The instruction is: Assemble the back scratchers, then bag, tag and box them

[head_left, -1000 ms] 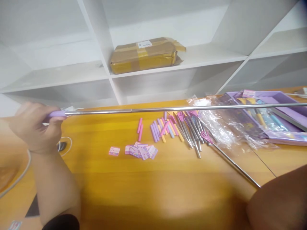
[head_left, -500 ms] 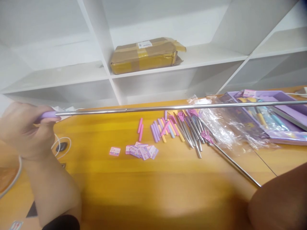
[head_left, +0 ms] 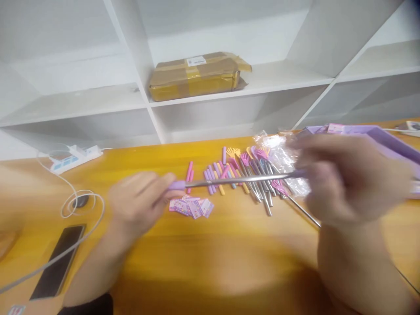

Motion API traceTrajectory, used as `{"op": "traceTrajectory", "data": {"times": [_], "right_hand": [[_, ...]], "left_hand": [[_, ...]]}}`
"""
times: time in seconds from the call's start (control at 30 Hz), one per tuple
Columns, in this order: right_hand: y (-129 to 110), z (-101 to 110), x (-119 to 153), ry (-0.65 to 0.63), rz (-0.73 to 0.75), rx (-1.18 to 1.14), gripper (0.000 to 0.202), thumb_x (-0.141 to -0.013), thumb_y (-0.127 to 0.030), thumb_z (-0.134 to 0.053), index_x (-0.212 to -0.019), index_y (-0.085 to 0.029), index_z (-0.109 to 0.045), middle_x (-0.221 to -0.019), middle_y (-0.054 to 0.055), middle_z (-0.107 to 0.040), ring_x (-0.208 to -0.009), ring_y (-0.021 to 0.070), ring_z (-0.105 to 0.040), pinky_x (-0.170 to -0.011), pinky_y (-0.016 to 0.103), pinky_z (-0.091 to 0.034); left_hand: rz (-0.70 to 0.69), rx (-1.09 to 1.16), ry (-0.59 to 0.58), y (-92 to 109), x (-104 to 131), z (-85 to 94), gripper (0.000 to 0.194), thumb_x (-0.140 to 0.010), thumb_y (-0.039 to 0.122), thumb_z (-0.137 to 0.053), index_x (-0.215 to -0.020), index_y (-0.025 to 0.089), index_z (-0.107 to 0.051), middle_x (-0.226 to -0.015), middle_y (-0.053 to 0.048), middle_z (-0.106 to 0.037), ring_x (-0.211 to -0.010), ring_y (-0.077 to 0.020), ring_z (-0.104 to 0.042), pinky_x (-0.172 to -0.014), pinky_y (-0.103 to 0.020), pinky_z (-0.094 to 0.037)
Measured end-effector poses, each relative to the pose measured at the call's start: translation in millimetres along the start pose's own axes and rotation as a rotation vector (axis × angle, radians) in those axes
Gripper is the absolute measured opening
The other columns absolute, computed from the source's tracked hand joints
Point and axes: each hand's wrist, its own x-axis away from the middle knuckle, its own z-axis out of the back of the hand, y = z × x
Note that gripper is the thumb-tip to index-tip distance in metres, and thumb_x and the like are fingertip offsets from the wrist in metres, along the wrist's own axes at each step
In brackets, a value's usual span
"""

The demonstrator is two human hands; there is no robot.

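1. Above the middle of the table (head_left: 210,262), a metal rod (head_left: 243,179) is held up level, running left to right, clear of the tabletop.
2. Left hand (head_left: 138,203): closed round the purple handle (head_left: 176,186) at the rod's left end.
3. Right hand (head_left: 348,179): badly blurred, but looks clamped on the rod's other end; something purple shows at the fingertips, can't tell what.
4. Hands well apart, rod stretched between them, nothing else visibly gripped.
5. Progress, my judgement: this rod has its handle on. Early going otherwise, I'd say: plenty of pieces lie loose.
6. Left over, just beyond the rod: loose handles (head_left: 225,171) in purple, pink, yellow and blue, plus two pink handles (head_left: 189,171) slightly left of them.
7. Right of those, piled rods (head_left: 265,199) with hand-shaped heads (head_left: 244,158); near ends that show are bare metal, so likely without handles.
8. One longer rod (head_left: 303,212) with a pink head slants nearer; its near end is hidden by the right arm.
9. Printed cards (head_left: 195,207), overlapping, lie on the near side of the handles, apparently unused.
10. Far right, purple box (head_left: 367,130), partly behind the right hand; contents mostly hidden.
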Motion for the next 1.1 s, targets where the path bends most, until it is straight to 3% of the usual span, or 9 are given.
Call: {"op": "traceTrajectory", "data": {"times": [0.1,0.23,0.37,0.6,0.8,0.97,1.1], "right_hand": [[-42,-19,8,-0.052,0.081,-0.185,0.025,-0.107,-0.023,-0.049,-0.126,-0.021,-0.065,-0.071,-0.001,-0.063,-0.056,0.0119,-0.056,-0.056,0.027,-0.047],[-70,-35,13,-0.036,0.023,-0.315,0.025,-0.101,-0.009,-0.047,-0.115,-0.02,-0.064,-0.076,0.0,-0.066,-0.061,0.0126,-0.061,-0.056,0.026,-0.048],[-64,-43,13,-0.082,0.043,-0.413,0.021,-0.097,-0.008,-0.051,-0.102,-0.022,-0.066,-0.072,0.0,-0.063,-0.056,0.0125,-0.054,-0.054,0.028,-0.044],[-64,-51,13,0.027,0.013,-0.427,0.021,-0.088,-0.003,-0.055,-0.086,-0.021,-0.064,-0.07,0.0,-0.064,-0.058,0.0123,-0.056,-0.056,0.028,-0.046],[-61,-49,10,0.059,0.008,-0.46,0.026,-0.087,0.0,-0.049,-0.083,-0.021,-0.063,-0.067,-0.002,-0.061,-0.055,0.0105,-0.052,-0.053,0.026,-0.043],[-59,-47,9,-0.018,-0.014,-0.429,0.024,-0.089,-0.002,-0.049,-0.086,-0.02,-0.065,-0.07,-0.002,-0.065,-0.055,0.0099,-0.055,-0.055,0.025,-0.045],[-57,-49,10,-0.009,-0.002,-0.389,0.02,-0.088,-0.004,-0.051,-0.082,-0.02,-0.062,-0.066,-0.003,-0.062,-0.054,0.0093,-0.053,-0.054,0.024,-0.043]], "left_hand": [[0.009,0.147,-0.027,28,4,-11.8,0.022,-0.105,0.046,-0.063,-0.104,0.027,-0.075,-0.065,-0.001,-0.065,-0.055,-0.018,-0.055,-0.054,-0.034,-0.038],[-0.026,0.107,-0.061,30,7,-6.4,0.018,-0.102,0.046,-0.068,-0.107,0.029,-0.074,-0.066,0.0,-0.066,-0.054,-0.0178,-0.054,-0.053,-0.036,-0.036],[-0.057,0.056,-0.085,21,5,-0.6,0.02,-0.103,0.046,-0.067,-0.108,0.029,-0.075,-0.063,0.0,-0.063,-0.054,-0.0184,-0.054,-0.052,-0.036,-0.035],[-0.07,0.098,-0.084,21,3,-7.4,0.019,-0.104,0.045,-0.065,-0.107,0.028,-0.074,-0.063,0.0,-0.063,-0.056,-0.0174,-0.053,-0.053,-0.035,-0.035],[-0.09,0.126,-0.051,22,2,-12.3,0.021,-0.101,0.043,-0.071,-0.102,0.022,-0.074,-0.063,0.002,-0.061,-0.056,-0.0146,-0.051,-0.056,-0.032,-0.036],[-0.078,0.109,-0.047,20,2,-15.3,0.021,-0.1,0.041,-0.073,-0.101,0.02,-0.074,-0.065,0.002,-0.061,-0.057,-0.0141,-0.049,-0.056,-0.032,-0.034],[-0.093,0.088,-0.059,19,2,-15.2,0.02,-0.1,0.041,-0.073,-0.104,0.021,-0.074,-0.066,0.003,-0.063,-0.059,-0.0147,-0.051,-0.057,-0.032,-0.035]]}}
